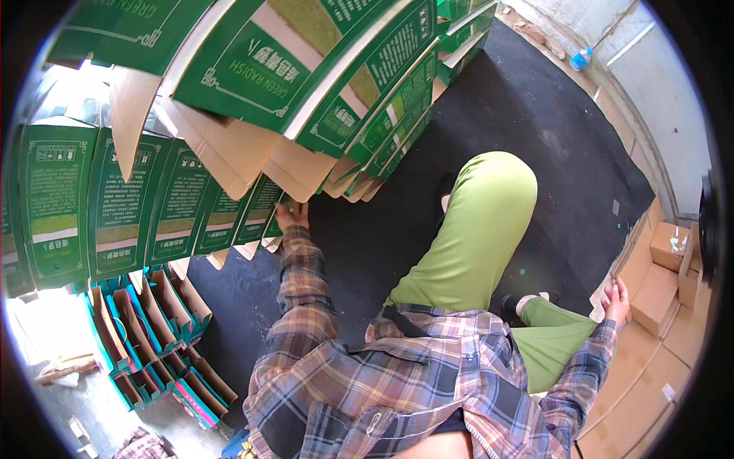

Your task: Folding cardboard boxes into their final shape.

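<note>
Tall rows of green printed cartons [252, 73] with open brown flaps lean over the left side. A lower row of green cartons [122, 199] stands beneath them. My left hand [293, 216] is at the right end of that lower row, its fingers against the last carton's edge; their tips are partly hidden. Off to the right, my right hand [615, 300] hangs beside plain brown cardboard boxes [650, 298], its fingers loosely bent and nothing visible in them. I cannot tell whether it touches the cardboard.
Dark sheeting [566, 145] covers the floor, and my green-trousered leg [482, 229] bends over it. Open teal-edged cartons [153, 321] are stacked at the lower left. Near the pale wall [657, 84] lies a blue-labelled bottle [581, 59].
</note>
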A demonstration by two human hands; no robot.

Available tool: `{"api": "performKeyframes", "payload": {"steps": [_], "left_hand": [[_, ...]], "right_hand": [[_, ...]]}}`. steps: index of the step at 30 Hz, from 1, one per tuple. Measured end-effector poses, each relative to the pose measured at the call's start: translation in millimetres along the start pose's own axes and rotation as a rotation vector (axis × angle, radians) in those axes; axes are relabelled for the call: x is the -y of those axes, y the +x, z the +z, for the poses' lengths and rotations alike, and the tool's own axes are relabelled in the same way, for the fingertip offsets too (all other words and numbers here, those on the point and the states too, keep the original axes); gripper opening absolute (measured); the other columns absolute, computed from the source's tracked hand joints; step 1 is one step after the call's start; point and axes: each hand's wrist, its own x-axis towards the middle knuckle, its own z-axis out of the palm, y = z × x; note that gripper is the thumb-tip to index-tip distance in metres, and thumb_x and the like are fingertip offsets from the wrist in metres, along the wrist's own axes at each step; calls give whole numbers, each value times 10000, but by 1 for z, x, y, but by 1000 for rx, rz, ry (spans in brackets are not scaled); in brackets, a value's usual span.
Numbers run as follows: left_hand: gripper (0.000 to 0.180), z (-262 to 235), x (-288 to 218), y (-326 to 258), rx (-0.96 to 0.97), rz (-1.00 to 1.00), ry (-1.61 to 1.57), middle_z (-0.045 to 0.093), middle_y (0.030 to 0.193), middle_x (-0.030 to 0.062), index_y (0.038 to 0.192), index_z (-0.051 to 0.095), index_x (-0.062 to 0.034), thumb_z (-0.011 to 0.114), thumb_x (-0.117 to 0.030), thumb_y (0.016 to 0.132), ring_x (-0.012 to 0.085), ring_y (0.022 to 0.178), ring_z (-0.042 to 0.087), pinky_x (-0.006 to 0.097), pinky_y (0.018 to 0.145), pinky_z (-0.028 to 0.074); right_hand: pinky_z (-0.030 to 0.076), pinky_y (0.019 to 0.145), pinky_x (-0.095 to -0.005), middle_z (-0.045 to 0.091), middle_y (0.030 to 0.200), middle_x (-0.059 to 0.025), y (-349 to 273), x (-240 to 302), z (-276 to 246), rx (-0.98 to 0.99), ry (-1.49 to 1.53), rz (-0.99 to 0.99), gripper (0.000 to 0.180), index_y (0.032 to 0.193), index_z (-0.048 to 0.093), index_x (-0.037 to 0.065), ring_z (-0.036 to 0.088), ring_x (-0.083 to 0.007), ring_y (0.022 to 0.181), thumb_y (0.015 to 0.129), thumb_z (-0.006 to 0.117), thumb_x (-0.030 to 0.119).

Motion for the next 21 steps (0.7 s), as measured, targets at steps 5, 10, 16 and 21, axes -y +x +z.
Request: {"api": "performKeyframes", "payload": {"steps": [5, 10, 16, 21], "left_hand": [[260, 19, 108, -87, 2, -120, 819, 640, 975, 95, 1073, 590, -77, 575, -144, 822, 225, 879, 627, 373, 661, 510], [597, 111, 189, -120, 912, 157, 1364, 608, 1140, 160, 1380, 394, -190, 630, -245, 835, 268, 1044, 596, 339, 883, 464], [826, 170, 210, -62, 931, 221, 1732, 378, 1406, 216, 1478, 140, -200, 638, -239, 819, 344, 1271, 411, 406, 1031, 349], [759, 173, 221, -50, 885, 319, 1799, 409, 1389, 186, 1466, 210, -195, 633, -240, 836, 315, 1225, 470, 414, 994, 383]], "right_hand": [[471, 648, -225, 587, 1202, -1, -11, 2, 0, -10, -27, -28, 355, 1268, 530, 145, 588, -88, 893, 932, 540, 260], [472, 638, -222, 600, 1172, 5, -14, 11, 9, 30, -26, -42, 351, 1252, 541, 131, 589, -70, 856, 924, 557, 254], [465, 591, -183, 612, 1137, -5, -25, 27, 26, 66, -79, -43, 333, 1234, 555, 108, 594, -65, 833, 926, 554, 236], [465, 599, -197, 605, 1155, -2, -24, 28, 12, 29, -99, 4, 344, 1239, 551, 129, 602, -69, 833, 920, 561, 257]]}}
